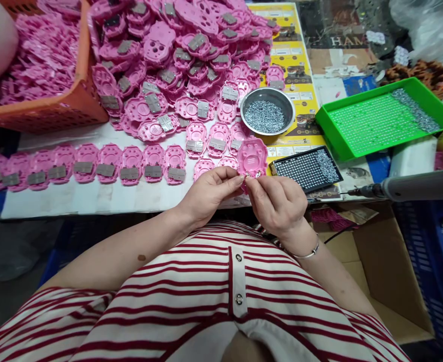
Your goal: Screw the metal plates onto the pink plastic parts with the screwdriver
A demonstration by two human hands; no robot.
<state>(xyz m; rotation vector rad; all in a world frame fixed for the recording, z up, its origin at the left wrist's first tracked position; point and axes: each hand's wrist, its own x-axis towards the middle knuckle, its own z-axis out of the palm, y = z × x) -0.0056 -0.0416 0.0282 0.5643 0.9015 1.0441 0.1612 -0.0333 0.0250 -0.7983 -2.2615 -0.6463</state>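
Between my two hands, at the table's front edge, a pink plastic housing (252, 156) is held up with its inner side toward me. My left hand (219, 188) pinches its lower left edge between thumb and fingers. My right hand (278, 201) is closed at its lower edge, fingertips pressed together near small shiny metal bits; what exactly they pinch is too small to make out. Right behind lie more pink housings (218, 138) with grey metal plates. A metal bowl (268, 131) of small screws stands beyond my hands.
A row of pink housings (131, 163) runs left, below a large heap (191, 65). An orange crate (80, 55) holds pink parts. To the right are a black perforated tray (300, 173), a green tray (357, 146) with screws, and an electric screwdriver (413, 187).
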